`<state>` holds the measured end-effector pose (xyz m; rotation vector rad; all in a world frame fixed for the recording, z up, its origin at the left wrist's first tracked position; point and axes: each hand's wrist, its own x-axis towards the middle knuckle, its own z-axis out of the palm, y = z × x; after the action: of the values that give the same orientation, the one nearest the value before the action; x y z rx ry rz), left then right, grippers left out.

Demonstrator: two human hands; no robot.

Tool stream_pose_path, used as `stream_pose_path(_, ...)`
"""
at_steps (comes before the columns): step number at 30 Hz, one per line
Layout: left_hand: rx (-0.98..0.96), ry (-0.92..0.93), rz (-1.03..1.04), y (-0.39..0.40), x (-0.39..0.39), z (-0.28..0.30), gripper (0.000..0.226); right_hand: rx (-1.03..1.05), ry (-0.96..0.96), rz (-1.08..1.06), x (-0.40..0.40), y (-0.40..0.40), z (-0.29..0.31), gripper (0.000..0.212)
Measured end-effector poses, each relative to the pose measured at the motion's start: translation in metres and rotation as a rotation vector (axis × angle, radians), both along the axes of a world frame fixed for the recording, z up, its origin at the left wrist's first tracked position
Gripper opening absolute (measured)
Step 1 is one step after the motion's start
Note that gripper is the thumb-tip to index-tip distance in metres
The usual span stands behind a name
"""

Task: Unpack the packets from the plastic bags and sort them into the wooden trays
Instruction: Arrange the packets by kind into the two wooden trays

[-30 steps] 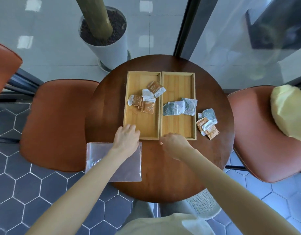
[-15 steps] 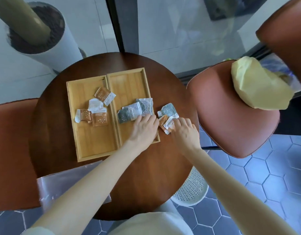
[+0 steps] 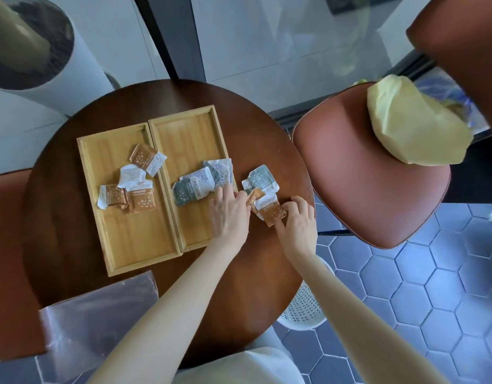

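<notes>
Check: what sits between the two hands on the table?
Head view: two brown packets lie overlapped between left hand and right hand, a grey packet just beyond them.

Two wooden trays sit side by side on the round brown tabletop (image 3: 73,217). The left tray (image 3: 134,239) has orange packets (image 3: 141,201), the right tray (image 3: 189,139) grey ones (image 3: 190,189). The left hand (image 3: 229,214) and the right hand (image 3: 297,223) touch an orange packet (image 3: 269,210) beside the trays. A clear plastic bag (image 3: 95,320) lies near the front edge.

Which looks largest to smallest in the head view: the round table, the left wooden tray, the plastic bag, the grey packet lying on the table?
1. round table
2. left wooden tray and plastic bag: unsure, the bag is nearer the camera and partly cut off
3. grey packet
</notes>
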<state>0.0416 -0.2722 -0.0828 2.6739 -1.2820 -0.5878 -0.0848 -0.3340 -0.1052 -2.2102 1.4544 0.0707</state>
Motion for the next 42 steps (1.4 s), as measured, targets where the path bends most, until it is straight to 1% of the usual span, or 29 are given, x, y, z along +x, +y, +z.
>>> stream_pose_path(2, -0.070, 0.053, 0.038, 0.001, 0.000, 0.004, 0.020, 0.045, -0.043, -0.037, 0.000, -0.002, 0.002, 0.022)
stream_pose_path(4, -0.172, 0.143, 0.089, 0.004, 0.002, 0.008, 0.016, 0.193, -0.152, -0.150, 0.002, -0.007, 0.011, 0.017)
stream_pose_path(6, -0.257, 0.310, 0.180, 0.010, 0.006, 0.015, 0.013, 0.389, -0.260, -0.274, 0.007, -0.011, 0.024, 0.018)
stream_pose_path(8, -0.312, 0.496, 0.310, 0.018, 0.013, 0.026, 0.011, 0.550, -0.389, -0.352, 0.014, -0.010, 0.038, 0.016)
stream_pose_path(10, -0.353, 0.643, 0.448, 0.030, 0.022, 0.036, 0.014, 0.673, -0.510, -0.392, 0.024, -0.004, 0.051, 0.013)
stream_pose_path(12, -0.370, 0.767, 0.597, 0.046, 0.034, 0.042, 0.021, 0.754, -0.573, -0.401, 0.037, 0.003, 0.059, 0.012)
stream_pose_path(15, -0.392, 0.817, 0.777, 0.079, 0.056, 0.047, 0.019, 0.841, -0.603, -0.392, 0.064, 0.016, 0.067, 0.014)
stream_pose_path(17, -0.429, 0.814, 0.864, 0.103, 0.071, 0.048, 0.016, 0.898, -0.593, -0.370, 0.084, 0.027, 0.068, 0.014)
stream_pose_path(20, -0.470, 0.782, 0.963, 0.136, 0.092, 0.047, 0.014, 0.921, -0.529, -0.288, 0.112, 0.046, 0.066, 0.013)
stream_pose_path(23, -0.433, 0.705, 1.002, 0.162, 0.108, 0.038, 0.008, 0.893, -0.465, -0.165, 0.135, 0.068, 0.059, 0.019)
stream_pose_path(28, -0.282, 0.421, 0.780, 0.187, 0.119, 0.019, 0.012, 0.695, -0.277, 0.041, 0.156, 0.099, 0.044, 0.010)
stream_pose_path(32, -0.269, 0.364, 0.719, 0.191, 0.121, 0.011, 0.017, 0.519, -0.151, 0.213, 0.163, 0.111, 0.033, 0.019)
stream_pose_path(35, -0.251, 0.306, 0.681, 0.190, 0.121, 0.009, 0.026, 0.416, -0.103, 0.305, 0.164, 0.115, 0.028, 0.025)
stream_pose_path(39, -0.205, 0.230, 0.596, 0.190, 0.121, 0.010, 0.029, 0.338, -0.082, 0.386, 0.163, 0.115, 0.030, 0.027)
stream_pose_path(42, -0.130, 0.162, 0.522, 0.185, 0.120, 0.012, 0.029, 0.316, -0.036, 0.496, 0.163, 0.110, 0.034, 0.025)
